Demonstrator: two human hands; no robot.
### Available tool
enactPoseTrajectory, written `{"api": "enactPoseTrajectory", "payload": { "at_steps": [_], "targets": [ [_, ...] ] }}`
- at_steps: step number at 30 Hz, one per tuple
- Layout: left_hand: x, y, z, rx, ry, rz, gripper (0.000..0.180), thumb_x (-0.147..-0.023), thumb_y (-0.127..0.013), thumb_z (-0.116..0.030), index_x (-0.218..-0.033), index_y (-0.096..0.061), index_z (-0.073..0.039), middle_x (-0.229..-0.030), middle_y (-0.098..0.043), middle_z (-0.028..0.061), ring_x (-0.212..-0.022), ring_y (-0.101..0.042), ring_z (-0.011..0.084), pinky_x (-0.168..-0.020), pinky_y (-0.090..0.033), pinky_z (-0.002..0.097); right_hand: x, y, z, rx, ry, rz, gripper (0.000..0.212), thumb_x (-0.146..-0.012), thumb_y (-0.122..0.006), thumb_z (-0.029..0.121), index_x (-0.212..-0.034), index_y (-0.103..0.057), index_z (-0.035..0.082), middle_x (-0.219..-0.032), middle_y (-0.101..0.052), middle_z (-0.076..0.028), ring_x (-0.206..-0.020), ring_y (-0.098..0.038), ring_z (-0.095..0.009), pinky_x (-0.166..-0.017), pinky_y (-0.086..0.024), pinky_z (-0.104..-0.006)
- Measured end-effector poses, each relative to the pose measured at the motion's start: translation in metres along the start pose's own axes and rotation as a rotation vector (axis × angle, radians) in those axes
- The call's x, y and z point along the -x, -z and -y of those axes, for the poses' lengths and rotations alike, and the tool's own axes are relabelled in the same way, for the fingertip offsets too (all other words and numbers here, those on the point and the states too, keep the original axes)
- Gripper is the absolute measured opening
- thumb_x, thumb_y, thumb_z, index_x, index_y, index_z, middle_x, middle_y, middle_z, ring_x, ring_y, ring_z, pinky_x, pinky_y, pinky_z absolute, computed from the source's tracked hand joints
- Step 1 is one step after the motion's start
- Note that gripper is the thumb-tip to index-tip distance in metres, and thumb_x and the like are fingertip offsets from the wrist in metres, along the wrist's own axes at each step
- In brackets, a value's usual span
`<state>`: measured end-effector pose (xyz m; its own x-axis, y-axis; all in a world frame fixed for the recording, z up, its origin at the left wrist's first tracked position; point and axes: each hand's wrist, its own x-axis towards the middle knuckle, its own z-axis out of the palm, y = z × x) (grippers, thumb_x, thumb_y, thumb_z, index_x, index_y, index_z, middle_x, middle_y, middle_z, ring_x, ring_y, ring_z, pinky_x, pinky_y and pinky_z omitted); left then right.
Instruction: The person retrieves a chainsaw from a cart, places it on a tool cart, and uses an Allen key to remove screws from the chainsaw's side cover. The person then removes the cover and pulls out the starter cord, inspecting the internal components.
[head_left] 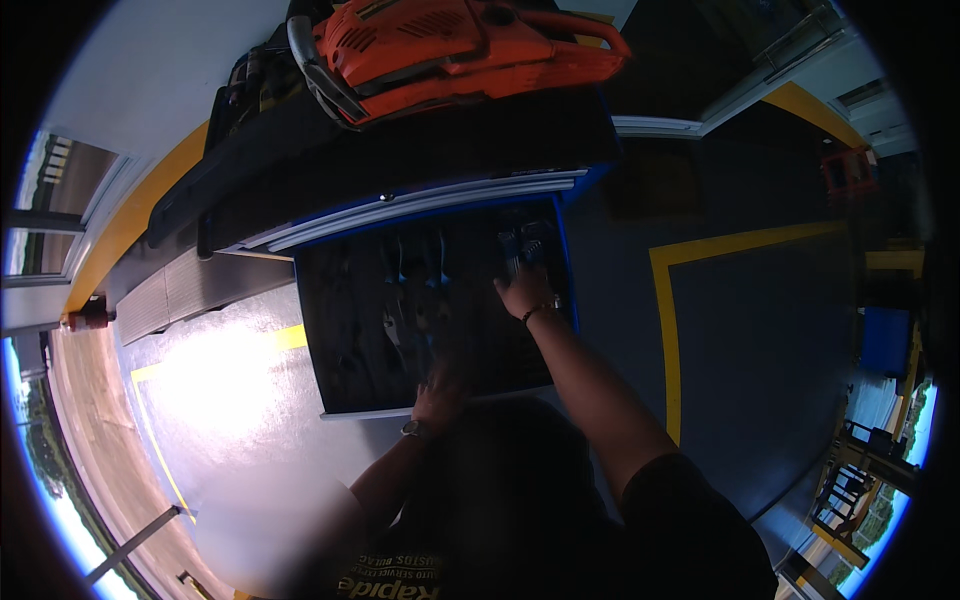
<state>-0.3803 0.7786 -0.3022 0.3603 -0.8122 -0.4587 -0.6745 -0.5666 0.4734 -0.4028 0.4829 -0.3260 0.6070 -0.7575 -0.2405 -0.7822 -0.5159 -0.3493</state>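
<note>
An open tool drawer with a dark lining lies in front of me. My right hand reaches into its far right part, thumb spread from the fingers, over a cluster of small metal tools. The fingertips are dim, and I see nothing clearly held. My left hand lies open at the drawer's near edge, its fingers stretched inward and partly lost in shadow. Left of my right hand, two blue-handled pliers lie side by side at the back. Another pair of pliers lies nearer, among further tools too dark to name.
The drawer belongs to a blue tool cabinet. An orange chainsaw-like machine with a grey handle stands on top. Yellow lines mark the grey floor. Bright glare lies on the floor at left. A blue bin stands far right.
</note>
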Motion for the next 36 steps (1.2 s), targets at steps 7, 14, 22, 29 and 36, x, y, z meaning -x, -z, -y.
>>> {"api": "enactPoseTrajectory", "payload": {
  "at_steps": [7,14,22,29,36],
  "targets": [
    [0.015,-0.002,0.017,-0.049,-0.15,0.086,0.041,-0.091,-0.07,-0.044,-0.126,-0.072,-0.021,-0.166,-0.033,0.0116,-0.155,-0.028,0.0348,-0.122,-0.03,0.0602,-0.049,0.024,0.046,0.063,-0.377,0.374,0.085,-0.087,-0.073,0.062,-0.142,-0.058,0.0,-0.149,-0.054,-0.024,-0.128,-0.059,-0.042,-0.11,-0.049,-0.0517],
    [0.014,-0.017,0.01,-0.183,-0.243,0.032,0.036,-0.097,-0.063,-0.033,-0.129,-0.069,-0.019,-0.164,-0.035,0.013,-0.153,-0.034,0.0351,-0.118,-0.034,0.0628,-0.062,-0.022,-0.019,-0.045,-0.357,0.09,0.092,-0.084,-0.083,0.043,-0.152,-0.042,-0.004,-0.134,-0.064,-0.025,-0.114,-0.071,-0.028,-0.098,-0.058,-0.0443],
    [0.011,0.001,0.024,-0.307,-0.188,0.081,0.037,-0.098,-0.059,-0.029,-0.132,-0.068,-0.018,-0.147,-0.055,0.0143,-0.135,-0.055,0.0323,-0.116,-0.038,0.0551,0.033,0.076,-0.028,-0.571,-0.089,0.705,0.036,-0.087,-0.079,0.023,-0.11,-0.067,-0.002,-0.084,-0.072,-0.011,-0.067,-0.072,-0.02,-0.065,-0.058,-0.0355],
    [-0.055,0.072,0.018,-0.338,-0.21,-0.132,0.032,-0.098,-0.059,-0.031,-0.12,-0.069,-0.009,-0.121,-0.065,0.0151,-0.116,-0.065,0.0317,-0.101,-0.047,0.0578,0.132,0.105,-0.062,-0.6,0.196,0.48,0.045,-0.093,-0.079,0.031,-0.121,-0.063,0.0,-0.096,-0.071,-0.012,-0.085,-0.071,-0.022,-0.077,-0.058,-0.0373],
    [-0.08,0.252,-0.052,0.334,0.009,0.097,0.044,-0.093,-0.078,-0.034,-0.121,-0.069,-0.002,-0.13,-0.067,0.0162,-0.118,-0.065,0.0331,-0.098,-0.054,0.0473,0.134,0.17,-0.026,-0.575,0.105,0.122,0.048,-0.095,-0.077,0.032,-0.127,-0.061,0.0,-0.109,-0.071,-0.016,-0.1,-0.07,-0.024,-0.086,-0.056,-0.0404]
  ]
}}
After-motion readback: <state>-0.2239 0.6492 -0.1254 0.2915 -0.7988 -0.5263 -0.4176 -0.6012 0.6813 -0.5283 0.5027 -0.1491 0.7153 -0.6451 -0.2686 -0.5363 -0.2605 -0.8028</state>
